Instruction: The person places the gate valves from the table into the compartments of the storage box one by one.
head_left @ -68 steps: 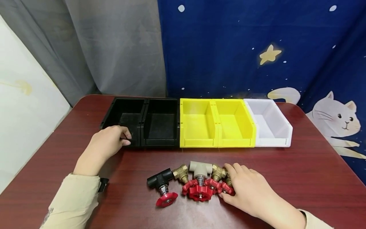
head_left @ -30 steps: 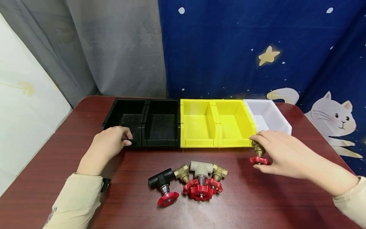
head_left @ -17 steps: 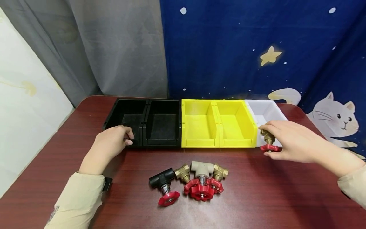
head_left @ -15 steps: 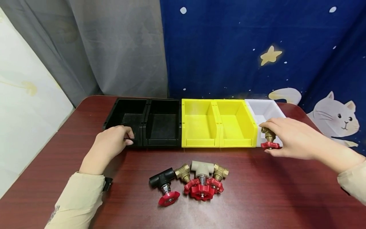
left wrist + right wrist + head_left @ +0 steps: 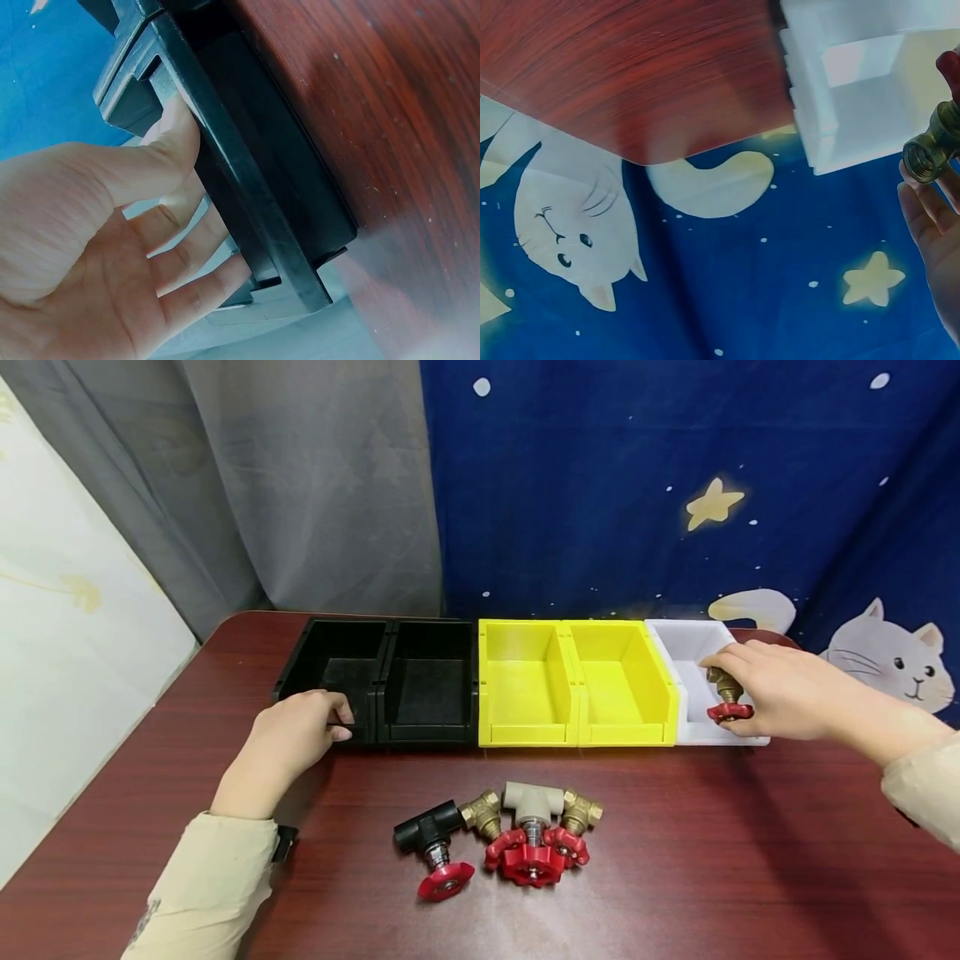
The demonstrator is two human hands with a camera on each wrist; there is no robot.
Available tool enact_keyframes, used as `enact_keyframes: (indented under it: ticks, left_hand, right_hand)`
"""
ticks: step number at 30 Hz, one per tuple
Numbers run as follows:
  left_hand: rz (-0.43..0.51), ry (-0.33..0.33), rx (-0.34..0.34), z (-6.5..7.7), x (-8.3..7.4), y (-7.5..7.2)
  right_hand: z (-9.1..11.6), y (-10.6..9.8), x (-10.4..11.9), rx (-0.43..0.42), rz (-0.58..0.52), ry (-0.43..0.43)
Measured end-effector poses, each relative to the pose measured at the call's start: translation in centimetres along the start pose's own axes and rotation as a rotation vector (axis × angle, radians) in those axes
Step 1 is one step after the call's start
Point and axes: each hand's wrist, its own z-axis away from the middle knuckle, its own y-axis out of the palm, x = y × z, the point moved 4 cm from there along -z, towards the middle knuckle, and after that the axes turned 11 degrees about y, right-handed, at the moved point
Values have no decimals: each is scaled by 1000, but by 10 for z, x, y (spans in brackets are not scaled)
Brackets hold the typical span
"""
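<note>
My right hand [image 5: 783,689] holds a brass valve with a red handwheel [image 5: 727,693] over the white bin [image 5: 693,647]. In the right wrist view the valve's threaded brass end [image 5: 922,159] shows at the right edge, fingers behind it. My left hand [image 5: 292,739] grips the front wall of the leftmost black bin [image 5: 348,647]; in the left wrist view the thumb [image 5: 176,139] lies on one side of that wall [image 5: 240,172] and the fingers on the other. On the table lie a black tee valve [image 5: 427,828], a grey tee valve [image 5: 532,802] and two brass valves [image 5: 482,812].
Beside the leftmost bin stand another black bin [image 5: 429,731] and two yellow bins [image 5: 525,735], in one row with the white bin. The reddish wooden table [image 5: 637,877] ends at the back against a grey curtain [image 5: 337,485] and a blue curtain [image 5: 562,485].
My right hand has picked up the brass valve at the right of the group and carried it up and right, over the white bin. The left hand has stayed on the black bin.
</note>
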Motion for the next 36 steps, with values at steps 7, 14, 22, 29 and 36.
enact_keyframes:
  ticks: [7, 14, 22, 29, 36]
  left_hand:
    - [-16, 9, -16, 0, -1, 0]
    - [-41, 20, -15, 2, -3, -1]
    - [-53, 25, -26, 3, -5, -1]
    - [-63, 34, -34, 3, -4, 0]
    - [-63, 39, -41, 2, -4, 1]
  right_hand:
    - [-7, 9, -11, 75, -15, 56]
    - [-18, 16, -10, 137, -48, 96]
    - [-37, 31, -10, 209, -98, 140]
    - [-44, 40, -11, 268, -162, 150]
    - [-47, 52, -8, 279, -191, 119]
